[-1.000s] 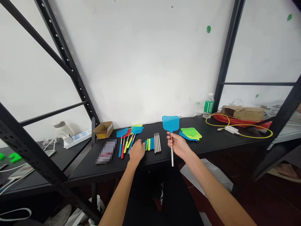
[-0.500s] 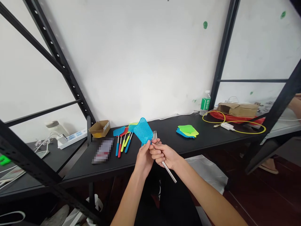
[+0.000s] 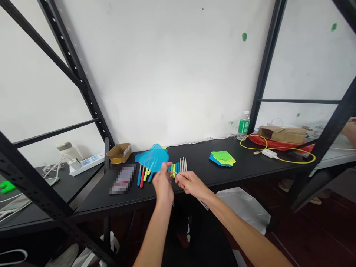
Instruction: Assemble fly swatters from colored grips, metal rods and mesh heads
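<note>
My left hand (image 3: 164, 185) pinches the narrow end of a blue perforated fly swatter head (image 3: 154, 157), which is smeared by motion. Close on its right, my right hand (image 3: 191, 183) is closed around a thin metal rod (image 3: 204, 205); its lower end sticks out under the wrist. I cannot tell whether rod and head touch. Behind my hands lie several metal rods (image 3: 183, 163) and short coloured handles (image 3: 174, 168). Several fly swatters with blue, red and yellow-green handles (image 3: 142, 178) rest to the left, partly covered by the held head. Loose green and blue swatter heads (image 3: 222, 158) are stacked at the right.
A small open cardboard box (image 3: 119, 152) stands at the table's left, behind a blurred flat item (image 3: 122, 180). Toward the right are a water bottle (image 3: 243, 126), a yellow cable (image 3: 294, 161) and a brown carton (image 3: 282, 134). Black rack posts (image 3: 267, 66) frame the table (image 3: 198, 148).
My left hand has moved left with the blue swatter head, tilting it flatter. My hands have come slightly apart, uncovering rods and handles on the table.
</note>
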A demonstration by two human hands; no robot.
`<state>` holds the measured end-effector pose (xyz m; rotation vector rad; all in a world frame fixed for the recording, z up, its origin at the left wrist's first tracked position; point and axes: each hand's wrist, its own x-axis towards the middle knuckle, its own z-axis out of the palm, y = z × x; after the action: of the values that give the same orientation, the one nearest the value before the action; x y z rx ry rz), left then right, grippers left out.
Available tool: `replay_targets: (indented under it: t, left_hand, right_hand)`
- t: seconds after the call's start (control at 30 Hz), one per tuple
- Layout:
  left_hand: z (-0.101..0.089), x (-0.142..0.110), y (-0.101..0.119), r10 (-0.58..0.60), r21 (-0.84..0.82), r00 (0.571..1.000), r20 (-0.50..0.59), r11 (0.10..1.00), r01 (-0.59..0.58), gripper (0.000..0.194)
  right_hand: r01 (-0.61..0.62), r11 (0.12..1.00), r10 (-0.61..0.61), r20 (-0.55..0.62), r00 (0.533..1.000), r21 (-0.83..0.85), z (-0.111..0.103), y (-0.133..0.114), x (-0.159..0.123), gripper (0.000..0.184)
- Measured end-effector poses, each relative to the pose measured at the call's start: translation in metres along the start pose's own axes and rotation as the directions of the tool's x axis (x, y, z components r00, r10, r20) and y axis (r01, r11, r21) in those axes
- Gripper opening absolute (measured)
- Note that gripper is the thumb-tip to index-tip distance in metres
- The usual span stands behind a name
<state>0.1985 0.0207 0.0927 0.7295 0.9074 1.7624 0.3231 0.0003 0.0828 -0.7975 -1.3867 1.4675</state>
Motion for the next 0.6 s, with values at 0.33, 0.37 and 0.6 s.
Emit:
replay_targets:
  t: [0.33,0.37,0.6]
  left_hand:
    - [-0.039,0.004,0.021,0.080,0.126,0.997,0.014,0.989,-0.081,0.041]
    - [-0.040,0.002,0.018,0.071,0.126,0.997,0.011,0.989,-0.072,0.041]
    - [-0.045,-0.002,0.015,0.085,0.144,0.996,0.033,0.986,-0.088,0.043]
  right_hand:
    - [0.017,1.000,-0.016,-0.376,0.927,0.000,-0.059,0.016,0.059,0.030]
    - [0.004,1.000,-0.015,-0.403,0.915,-0.027,-0.062,0.018,0.066,0.028]
    - [-0.056,0.960,-0.092,-0.502,0.860,-0.273,-0.082,0.034,0.095,0.026]
